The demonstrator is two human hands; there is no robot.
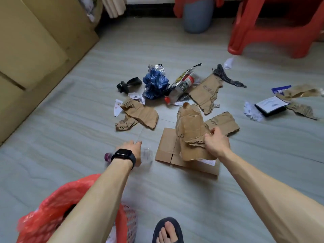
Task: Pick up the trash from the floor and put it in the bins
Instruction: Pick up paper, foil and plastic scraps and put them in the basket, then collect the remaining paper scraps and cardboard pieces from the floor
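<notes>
Your right grip pinches the near edge of a torn cardboard piece, thumb on top and fingers curled beneath, and holds it tilted up off the floor above a flattened cardboard box that lies directly under it. Your left grip, with a black watch on the wrist, rests over the middle of a clear plastic bottle lying on its side; the purple cap shows to the left of your wrist and the clear base to the right, but you cannot tell from here whether your fingers are wrapped round it. A bin lined with a red bag stands near you under your left forearm, and your sandalled foot is just beside it to the right. Further out, the rest of the trash lies spread on the floor: a crumpled blue plastic wad, a crushed foil wrapper touching it on the right, a black scrap on its left, and more torn cardboard on both sides. Well off to the right lies a black-edged booklet among paper scraps. A red stool and a grey bin stand at the far wall.
</notes>
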